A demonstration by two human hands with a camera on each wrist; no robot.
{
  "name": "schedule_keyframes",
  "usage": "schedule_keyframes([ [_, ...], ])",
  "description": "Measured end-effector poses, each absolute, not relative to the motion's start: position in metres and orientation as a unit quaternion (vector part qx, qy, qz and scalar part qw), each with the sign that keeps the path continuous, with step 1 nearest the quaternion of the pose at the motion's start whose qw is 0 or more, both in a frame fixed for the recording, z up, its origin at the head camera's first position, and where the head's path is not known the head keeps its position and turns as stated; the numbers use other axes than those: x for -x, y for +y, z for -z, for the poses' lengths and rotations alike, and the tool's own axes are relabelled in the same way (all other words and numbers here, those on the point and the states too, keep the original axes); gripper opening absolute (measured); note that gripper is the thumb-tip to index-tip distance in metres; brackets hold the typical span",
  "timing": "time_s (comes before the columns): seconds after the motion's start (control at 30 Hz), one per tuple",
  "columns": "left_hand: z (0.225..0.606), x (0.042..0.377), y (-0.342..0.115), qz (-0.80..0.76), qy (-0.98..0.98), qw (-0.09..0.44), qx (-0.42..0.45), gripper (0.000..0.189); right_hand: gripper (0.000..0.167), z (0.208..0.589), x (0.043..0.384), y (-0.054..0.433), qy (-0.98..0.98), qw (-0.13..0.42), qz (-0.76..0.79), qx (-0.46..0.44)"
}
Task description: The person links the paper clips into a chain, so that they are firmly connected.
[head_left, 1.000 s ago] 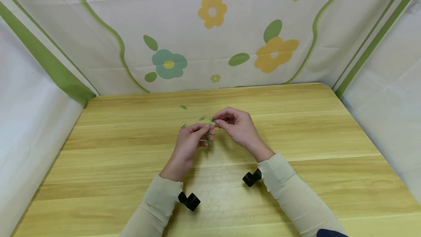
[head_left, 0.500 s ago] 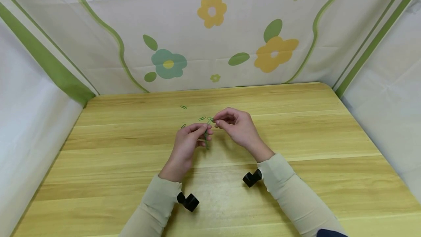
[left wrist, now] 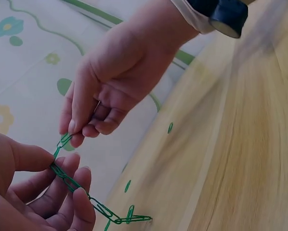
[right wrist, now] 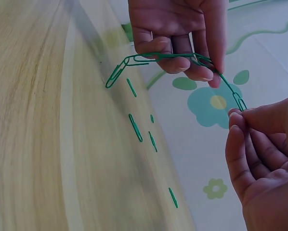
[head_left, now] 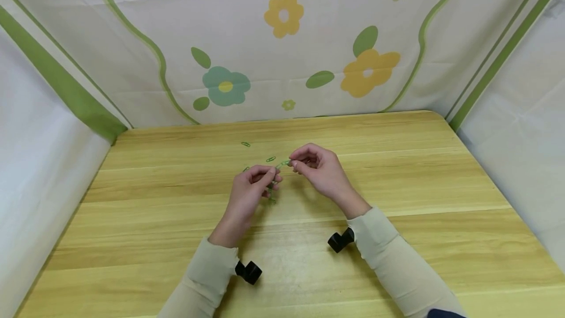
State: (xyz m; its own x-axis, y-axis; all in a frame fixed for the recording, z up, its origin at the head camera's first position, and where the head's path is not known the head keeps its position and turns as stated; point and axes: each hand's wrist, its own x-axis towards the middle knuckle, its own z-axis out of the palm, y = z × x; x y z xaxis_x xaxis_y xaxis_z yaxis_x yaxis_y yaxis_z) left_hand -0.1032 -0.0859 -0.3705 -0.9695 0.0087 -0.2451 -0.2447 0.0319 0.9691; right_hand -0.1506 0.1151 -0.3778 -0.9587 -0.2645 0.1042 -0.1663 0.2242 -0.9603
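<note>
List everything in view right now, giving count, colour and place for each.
Table: 1, light wood, in the foreground
Paper-clip chain: 1, green, held above the table
Loose paper clips: 5, green, on the table
Cloth: pieces unclear, white with green trim, behind and beside the table
Printed flowers: 5, teal, orange and yellow-green, on the cloth
Wrist devices: 2, black, one per wrist
Dark item: 1, navy, bottom edge of head view, unidentifiable
Sleeves: 2, beige, on the forearms
Left hand: 1, bare, pinching the chain
Right hand: 1, bare, pinching the chain's end
</note>
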Motion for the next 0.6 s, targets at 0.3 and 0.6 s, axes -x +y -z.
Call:
schedule_keyframes([
  [0.3, 0.3739, 0.0995, -0.089, -0.663, 0.742, 0.079, 0.055, 0.02, 0.011, 0.3742, 0.1484, 0.1171, 0.79, 0.049, 0.594, 0.145],
  [0.6, 0.3749, 0.1005, -0.0858, -0.641, 0.761, 0.086, 0.036, 0.024, 0.009, 0.374, 0.1458, 0.1133, 0.818, 0.044, 0.544, 0.181],
])
